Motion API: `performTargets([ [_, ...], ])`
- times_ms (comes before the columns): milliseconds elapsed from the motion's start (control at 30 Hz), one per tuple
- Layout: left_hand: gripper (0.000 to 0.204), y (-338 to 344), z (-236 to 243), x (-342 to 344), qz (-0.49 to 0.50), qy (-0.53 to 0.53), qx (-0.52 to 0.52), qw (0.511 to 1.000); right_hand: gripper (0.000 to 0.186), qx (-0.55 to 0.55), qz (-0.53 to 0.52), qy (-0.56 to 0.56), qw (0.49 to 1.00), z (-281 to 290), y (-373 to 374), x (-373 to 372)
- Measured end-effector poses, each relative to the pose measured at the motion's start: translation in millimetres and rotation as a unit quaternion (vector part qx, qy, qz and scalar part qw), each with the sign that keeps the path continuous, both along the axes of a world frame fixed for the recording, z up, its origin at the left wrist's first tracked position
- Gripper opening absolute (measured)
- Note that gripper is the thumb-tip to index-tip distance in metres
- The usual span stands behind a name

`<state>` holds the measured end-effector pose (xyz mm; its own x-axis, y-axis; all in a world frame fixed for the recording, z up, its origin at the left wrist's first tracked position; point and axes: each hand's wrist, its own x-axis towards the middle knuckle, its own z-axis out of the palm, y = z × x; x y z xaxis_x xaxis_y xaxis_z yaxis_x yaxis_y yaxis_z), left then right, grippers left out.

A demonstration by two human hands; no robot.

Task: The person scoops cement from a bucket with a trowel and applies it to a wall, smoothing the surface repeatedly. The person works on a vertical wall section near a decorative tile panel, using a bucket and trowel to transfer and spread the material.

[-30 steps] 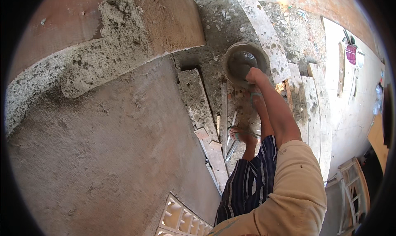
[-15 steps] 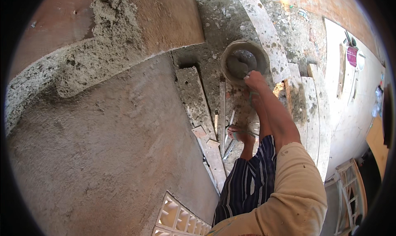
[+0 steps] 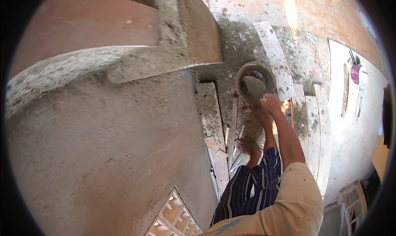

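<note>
My right hand (image 3: 270, 104) is closed round the handle of a trowel, just above the near rim of a round mortar bucket (image 3: 242, 93). The trowel's blade (image 3: 255, 86) is covered with grey, wet mortar and sits over the bucket's mouth. Dark, watery-looking mix shows past the blade, though most of the inside is hidden. My left hand is out of view.
At left is a wide, grey plastered wall (image 3: 123, 137), with rough fresh plaster (image 3: 144, 64) along its top. Mortar-spattered boards (image 3: 276, 58) and planks (image 3: 212, 108) lie on the floor. A lattice vent block (image 3: 175, 213) is at the bottom. My sandalled feet (image 3: 247, 148) stand near the bucket.
The trowel, lower inside the bucket before, now shows a broad load of mortar at the mouth. My view has shifted, so the bucket and hand appear lower and farther right.
</note>
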<state>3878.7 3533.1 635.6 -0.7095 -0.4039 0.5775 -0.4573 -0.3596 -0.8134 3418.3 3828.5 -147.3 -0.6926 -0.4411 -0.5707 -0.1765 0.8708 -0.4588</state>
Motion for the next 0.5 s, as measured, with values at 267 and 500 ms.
performTargets([
  [267, 0.102, 7, -5, -10, -0.053, 0.113, 0.098, 0.987, 0.039, 0.029, 0.091, 0.026, 0.995, 216, 8, 13],
  [500, 0.091, 34, -6, 5, -0.122, 0.217, 0.212, 0.945, 0.041, 0.084, 0.224, 0.15, 0.959, 445, -25, 12],
])
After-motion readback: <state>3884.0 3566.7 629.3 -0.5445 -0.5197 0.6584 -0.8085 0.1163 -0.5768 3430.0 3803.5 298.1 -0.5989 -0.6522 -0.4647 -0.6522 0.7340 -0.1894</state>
